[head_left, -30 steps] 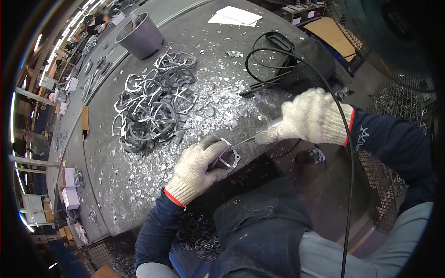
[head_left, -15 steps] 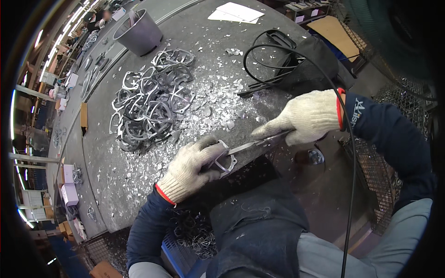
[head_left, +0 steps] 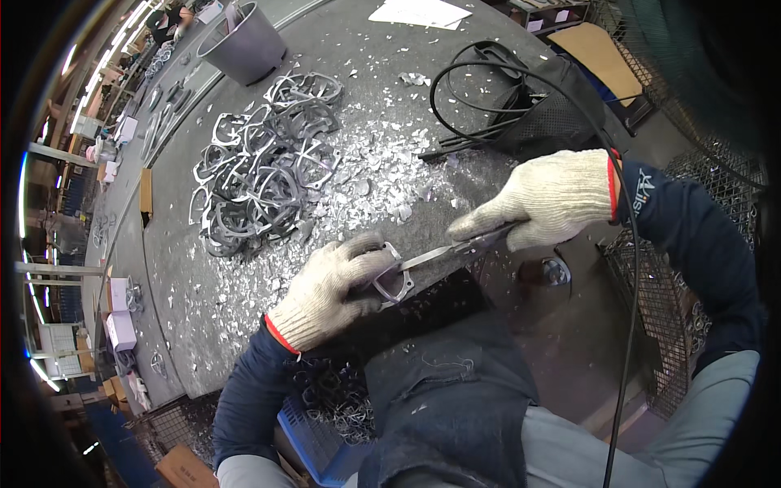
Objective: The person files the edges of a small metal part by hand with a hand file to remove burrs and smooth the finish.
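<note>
Left hand [head_left: 338, 293] in a knit glove grips one small grey metal ring part [head_left: 393, 281] at the table [head_left: 244, 276] edge. Right hand [head_left: 553, 199] is closed around one thin metal tool [head_left: 451, 250], tip touching that part. One pile of similar rings [head_left: 260, 183] beyond, amid shavings [head_left: 382, 175]; one grey bucket [head_left: 244, 45]; one white paper sheet [head_left: 419, 12] at the far edge.

The workbench [head_left: 203, 325] runs from the person's lap away to the upper left; a heap of ring-shaped metal parts [head_left: 260, 179] lies on it, left of and beyond the left hand [head_left: 338, 289]; loose shavings [head_left: 374, 171] spread between heap and hands; a bucket [head_left: 244, 49] stands behind the heap, near the far edge; a coiled cable [head_left: 504, 89] lies to the right, behind the right hand [head_left: 549, 199]; a sheet of paper [head_left: 419, 12] lies farthest back; a crate of parts [head_left: 329, 407] sits below the bench, beside the person's left knee.
</note>
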